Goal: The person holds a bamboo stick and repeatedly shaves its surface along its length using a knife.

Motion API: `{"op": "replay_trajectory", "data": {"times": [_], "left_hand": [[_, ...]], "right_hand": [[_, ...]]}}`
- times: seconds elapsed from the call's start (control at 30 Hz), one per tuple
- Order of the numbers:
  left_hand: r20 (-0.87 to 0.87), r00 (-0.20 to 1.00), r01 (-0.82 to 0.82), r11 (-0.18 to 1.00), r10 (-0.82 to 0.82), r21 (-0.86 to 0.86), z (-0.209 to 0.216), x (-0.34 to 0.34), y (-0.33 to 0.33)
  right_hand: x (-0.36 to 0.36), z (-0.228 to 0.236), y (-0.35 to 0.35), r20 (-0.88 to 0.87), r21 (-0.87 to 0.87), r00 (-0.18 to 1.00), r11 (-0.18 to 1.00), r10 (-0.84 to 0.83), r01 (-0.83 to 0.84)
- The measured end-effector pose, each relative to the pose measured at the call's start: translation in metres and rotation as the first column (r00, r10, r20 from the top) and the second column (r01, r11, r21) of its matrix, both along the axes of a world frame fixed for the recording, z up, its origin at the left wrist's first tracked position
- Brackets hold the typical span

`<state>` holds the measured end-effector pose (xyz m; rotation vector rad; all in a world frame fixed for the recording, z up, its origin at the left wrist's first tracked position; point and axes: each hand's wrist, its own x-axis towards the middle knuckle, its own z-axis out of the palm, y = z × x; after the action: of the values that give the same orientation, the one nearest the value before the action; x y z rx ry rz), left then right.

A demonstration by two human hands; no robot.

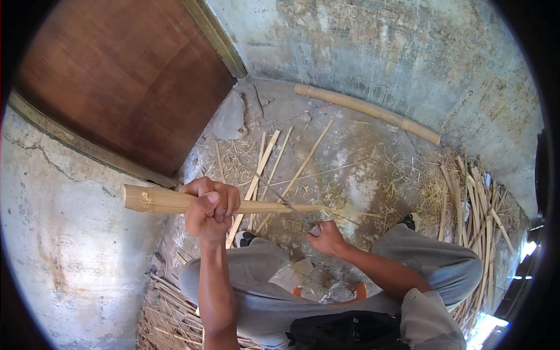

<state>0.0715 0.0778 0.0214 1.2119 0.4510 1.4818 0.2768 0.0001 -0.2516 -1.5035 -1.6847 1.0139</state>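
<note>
My left hand (pixel 211 204) is closed around a thick, pale length of split bamboo (pixel 157 200). The piece lies crosswise in front of me, its wide end to the left and its narrow end to the right. In my right hand (pixel 328 238) is the handle of a knife. The thin, dark knife blade (pixel 298 216) slants up and left across the narrower part of the bamboo. Blade and bamboo appear to touch, though the exact contact is too small to tell. Several flat bamboo strips (pixel 267 157) lie on the floor beyond them.
A bamboo pole (pixel 367 111) lies along the far wall. Piles of strips (pixel 481 216) and curly shavings (pixel 423 184) are at the right, with more strips (pixel 175 300) at lower left. A plastic bag (pixel 230 116) sits by the brown door (pixel 128 81). My bent knees flank the work.
</note>
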Motion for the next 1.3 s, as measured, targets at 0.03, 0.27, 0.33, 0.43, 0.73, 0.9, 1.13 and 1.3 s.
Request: {"op": "replay_trajectory", "data": {"times": [0.03,0.27,0.33,0.43,0.73,0.9,1.13,1.3], "left_hand": [[-0.001,1.0,0.023,1.0,-0.023,0.007,0.001,0.0,0.0],[0.017,0.999,0.028,1.0,-0.028,0.007,-0.001,0.021,0.0],[0.049,0.999,0.003,0.998,0.0,-0.062,-0.003,0.007,-0.015],[0.021,0.999,0.05,0.998,-0.049,-0.039,0.001,0.014,-0.001],[-0.028,0.995,0.096,0.994,-0.095,0.056,0.006,0.017,-0.01],[0.042,0.996,0.073,0.997,-0.074,0.02,-0.001,0.014,-0.013],[-0.021,0.998,0.056,0.998,-0.057,-0.019,-0.004,0.001,-0.011],[0.003,0.999,-0.052,0.995,0.052,-0.09,0.0,0.015,-0.005]], "right_hand": [[-0.001,0.006,-0.001,-0.065,-0.04,0.998,0.999,-0.003,0.001],[0.113,-0.188,-0.067,0.46,-0.387,0.888,0.901,0.007,0.193],[0.084,-0.135,-0.047,0.424,-0.345,0.904,0.933,0.059,0.101],[0.048,-0.072,-0.03,0.226,-0.031,0.972,0.998,0.058,-0.052],[0.06,-0.14,-0.052,0.393,-0.143,0.899,0.979,0.191,-0.145],[0.087,-0.173,-0.073,0.49,-0.291,0.87,0.951,0.054,0.104],[0.016,-0.034,-0.043,0.087,-0.384,0.991,0.915,-0.101,0.127],[0.002,0.08,-0.014,0.06,-0.243,0.998,0.97,-0.013,0.028]]}}
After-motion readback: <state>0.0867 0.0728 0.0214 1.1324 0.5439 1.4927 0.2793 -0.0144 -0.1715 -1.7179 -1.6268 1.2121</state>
